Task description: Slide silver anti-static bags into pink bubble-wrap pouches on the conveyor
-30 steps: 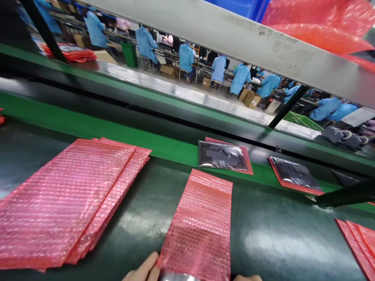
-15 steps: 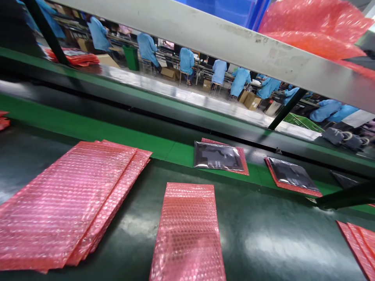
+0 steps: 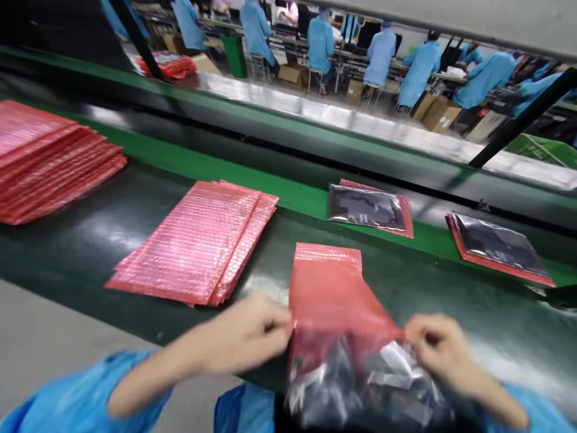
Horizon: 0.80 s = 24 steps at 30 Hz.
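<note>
In the head view, a red bubble-wrap bag (image 3: 324, 288) lies on the dark green bench in front of me. My left hand (image 3: 252, 335) pinches its left edge. The right edge, pulled outward and slanting, is pinched by my right hand (image 3: 439, 349). At the near end of the bag is a dark item in shiny clear plastic (image 3: 360, 391), blurred by motion. Red film shows over its upper part; I cannot tell how far it sits inside the bag. Left of the bag lies a small stack of pink bubble bags (image 3: 193, 240).
A taller stack of bubble bags (image 3: 49, 162) stands at far left. On the green strip (image 3: 297, 204) lie two dark wrapped panels, one left (image 3: 365, 207), one right (image 3: 498, 243), each over a red bag. Behind are slanted posts (image 3: 523, 117) and workers in blue (image 3: 320, 42).
Both hands have come into view and hold the bag's edges. The dark plastic-wrapped item now shows at its near end. The camera view has shifted, showing more bench on the left.
</note>
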Each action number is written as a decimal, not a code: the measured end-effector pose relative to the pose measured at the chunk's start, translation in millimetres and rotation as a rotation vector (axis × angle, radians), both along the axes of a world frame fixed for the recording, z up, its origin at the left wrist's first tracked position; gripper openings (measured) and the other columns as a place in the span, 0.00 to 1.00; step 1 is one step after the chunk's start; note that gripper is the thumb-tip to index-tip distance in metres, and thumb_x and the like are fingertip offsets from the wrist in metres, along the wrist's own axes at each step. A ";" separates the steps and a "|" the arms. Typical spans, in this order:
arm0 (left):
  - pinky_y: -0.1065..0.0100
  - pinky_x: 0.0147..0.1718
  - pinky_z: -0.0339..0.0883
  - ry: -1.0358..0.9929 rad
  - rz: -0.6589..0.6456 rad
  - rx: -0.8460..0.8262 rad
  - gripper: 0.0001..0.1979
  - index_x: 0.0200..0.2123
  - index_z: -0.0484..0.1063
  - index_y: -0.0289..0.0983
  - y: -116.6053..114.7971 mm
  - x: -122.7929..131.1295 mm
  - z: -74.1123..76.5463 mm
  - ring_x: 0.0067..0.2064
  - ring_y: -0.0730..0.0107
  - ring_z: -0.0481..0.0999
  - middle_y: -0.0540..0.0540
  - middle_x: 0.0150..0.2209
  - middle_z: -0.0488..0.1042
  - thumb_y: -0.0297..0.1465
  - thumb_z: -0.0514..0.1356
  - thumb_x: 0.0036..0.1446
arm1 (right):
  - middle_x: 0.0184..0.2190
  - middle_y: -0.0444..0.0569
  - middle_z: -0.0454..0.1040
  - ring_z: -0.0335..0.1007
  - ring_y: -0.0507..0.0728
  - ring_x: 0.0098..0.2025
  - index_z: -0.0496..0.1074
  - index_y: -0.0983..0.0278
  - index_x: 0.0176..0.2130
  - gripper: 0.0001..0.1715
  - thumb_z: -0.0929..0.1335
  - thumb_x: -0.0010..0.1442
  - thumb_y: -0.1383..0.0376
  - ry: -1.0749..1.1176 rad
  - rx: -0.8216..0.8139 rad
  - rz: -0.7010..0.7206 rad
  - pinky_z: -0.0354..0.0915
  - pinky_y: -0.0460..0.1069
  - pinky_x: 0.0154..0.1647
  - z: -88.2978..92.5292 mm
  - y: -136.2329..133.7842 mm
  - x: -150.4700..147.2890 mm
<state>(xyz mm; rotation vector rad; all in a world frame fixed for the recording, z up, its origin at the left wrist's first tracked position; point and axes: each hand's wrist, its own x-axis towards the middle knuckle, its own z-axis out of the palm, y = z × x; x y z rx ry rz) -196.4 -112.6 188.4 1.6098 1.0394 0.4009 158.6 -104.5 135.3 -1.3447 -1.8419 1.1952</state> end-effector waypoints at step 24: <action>0.63 0.33 0.74 -0.573 0.415 -0.315 0.31 0.43 0.78 0.32 103.0 46.3 35.6 0.45 0.49 0.83 0.31 0.50 0.82 0.57 0.59 0.57 | 0.17 0.42 0.71 0.66 0.53 0.16 0.73 0.62 0.28 0.10 0.73 0.60 0.63 0.670 0.542 -0.414 0.62 0.46 0.16 75.6 96.9 -64.4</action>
